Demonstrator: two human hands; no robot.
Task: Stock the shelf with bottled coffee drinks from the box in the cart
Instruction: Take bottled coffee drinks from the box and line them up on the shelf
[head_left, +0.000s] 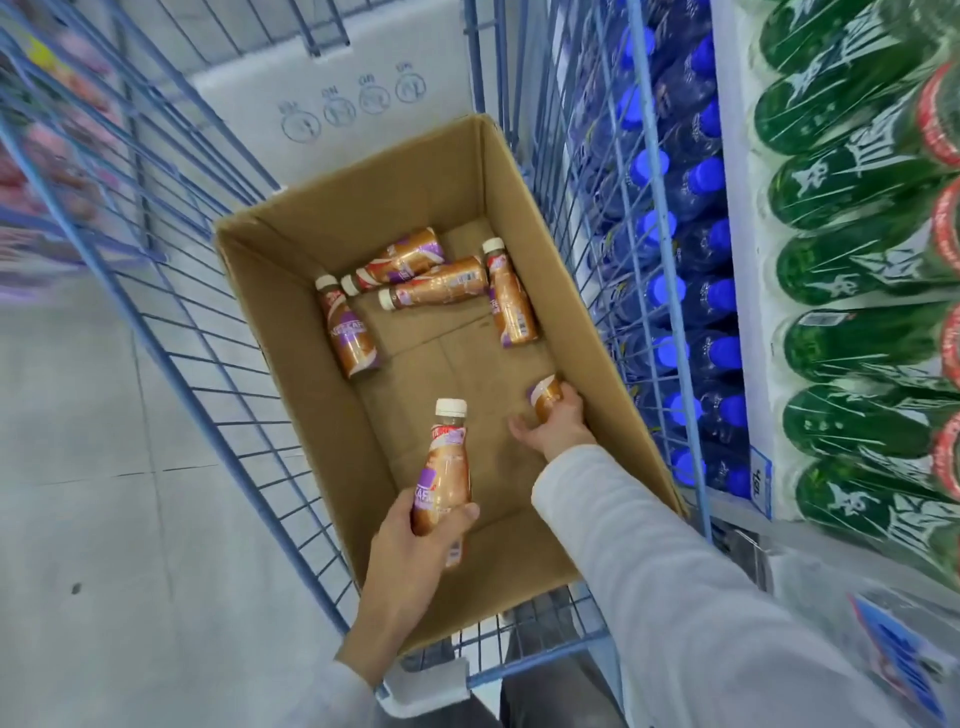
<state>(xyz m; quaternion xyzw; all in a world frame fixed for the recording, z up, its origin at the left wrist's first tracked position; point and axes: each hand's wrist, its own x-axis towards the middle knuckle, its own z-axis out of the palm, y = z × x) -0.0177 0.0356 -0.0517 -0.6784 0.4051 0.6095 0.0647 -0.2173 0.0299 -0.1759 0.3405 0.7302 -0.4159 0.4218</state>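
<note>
Left hand (415, 545) grips one upright bottle (444, 467) above the box (291, 332); right hand (557, 426), reaching inside, curls round a half-hidden bottle (544, 394), probably lying. Four loose bottles (434, 283) occupy the box's far end.

Plain tan-brown across the open corrugated cardboard box (270, 312). Bright blue on the wire-grid metal cart (171, 371). Copper-gold with purple patches, red-and-white bands, dark-brown necks and cream caps on the small plastic coffee bottles (447, 283). Deep-blue caps on the clear plastic bottles (693, 306); white lettering over the dark green bottles (857, 270). Off-white on the long sleeve (675, 571).
</note>
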